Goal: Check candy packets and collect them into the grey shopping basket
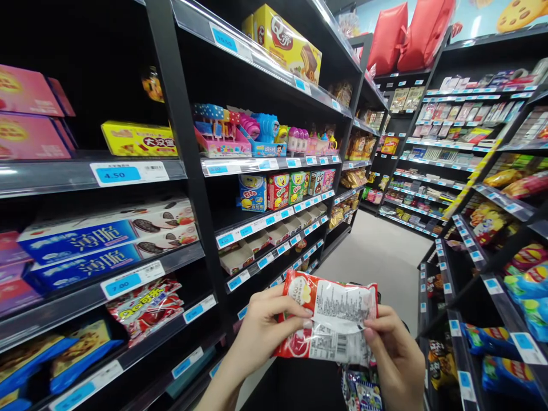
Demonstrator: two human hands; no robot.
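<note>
Between both hands is a red and white snack packet (338, 308), its printed back with small text and a barcode facing me. My left hand (261, 331) pinches its left end, thumb and fingers pressed on the wrapper. At the other end, my right hand (394, 348) grips the packet's edge between thumb and fingers. Below the packet, a dark blue patterned packet (362, 391) shows in part, close to my right hand. A similar red candy packet (145, 308) lies on the lower left shelf.
Black shelves on the left bear blue cookie boxes (107, 234), a yellow box (139, 138), small cartoon boxes (278, 191) and a large yellow carton (286, 43). Snack bags (509, 371) fill the right shelves. A grey aisle floor (372, 245) runs between, toward stocked back shelves.
</note>
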